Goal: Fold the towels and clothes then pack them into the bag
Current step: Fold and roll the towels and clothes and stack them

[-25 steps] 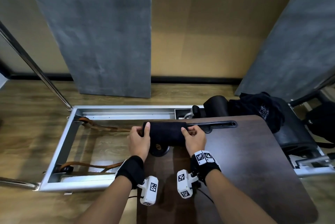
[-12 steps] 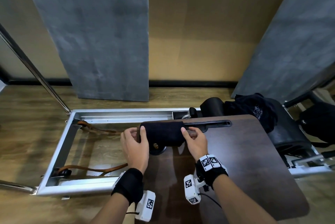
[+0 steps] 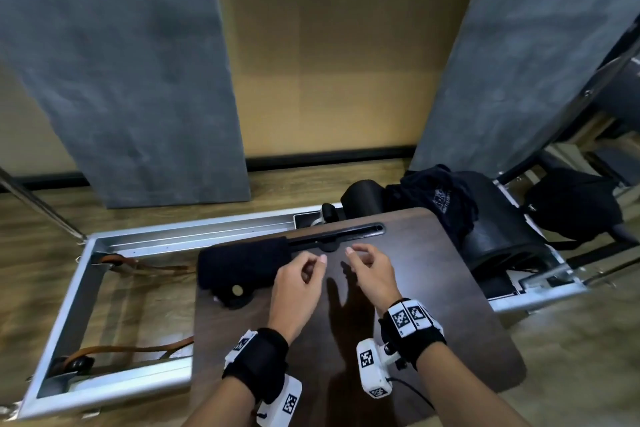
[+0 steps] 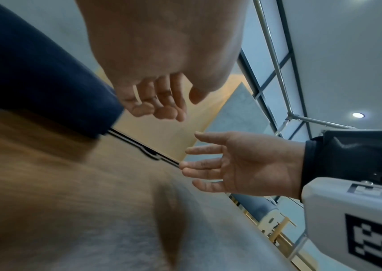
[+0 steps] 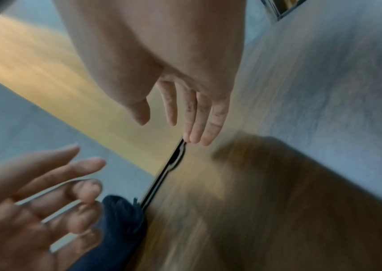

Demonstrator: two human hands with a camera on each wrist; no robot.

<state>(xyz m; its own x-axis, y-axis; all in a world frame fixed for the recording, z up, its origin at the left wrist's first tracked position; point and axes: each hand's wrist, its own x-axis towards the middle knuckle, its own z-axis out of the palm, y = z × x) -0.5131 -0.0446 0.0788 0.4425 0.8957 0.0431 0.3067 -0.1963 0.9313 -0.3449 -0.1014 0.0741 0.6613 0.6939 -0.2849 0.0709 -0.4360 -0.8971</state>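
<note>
1. Markings: the white camera modules (image 3: 375, 371) strapped at both wrists carry black-and-white square fiducial tags. A pale printed logo shows on the black garment (image 3: 438, 200) at the far right; its lettering is too small to read.
2. Left hand (image 3: 298, 283): held above the counter (image 3: 433, 322), palm inward, fingers loosely curled. The grip is released and holds nothing. In the left wrist view the fingertips (image 4: 162, 111) hang just beside the end of the rolled towel (image 4: 34, 73), apart from it.
3. Right hand (image 3: 372, 272): held above the counter, opposite the left hand, with a clear gap between the two. Fingers are nearly straight and slightly spread. The grip is released and holds nothing.
4. Both wrists wear black straps (image 3: 258, 362).
5. Rolled towel (image 3: 242, 264): dark, navy-black cloth rolled into a short cylinder. It lies on the far left corner of the counter, its long axis running left to right, its right end just beside the left hand. It partly covers the left end of the black slot (image 3: 341, 231) along the counter's far edge.
6. Black garment: crumpled and unfolded, lying on black padded equipment (image 3: 498, 239) beyond the counter's right far corner.
7. Black bag (image 3: 571, 207): sits at the far right, well apart from both hands.
8. Metal frame (image 3: 83, 291): lies on the wooden floor to the left of the counter, with brown straps (image 3: 128, 350) inside.
</note>
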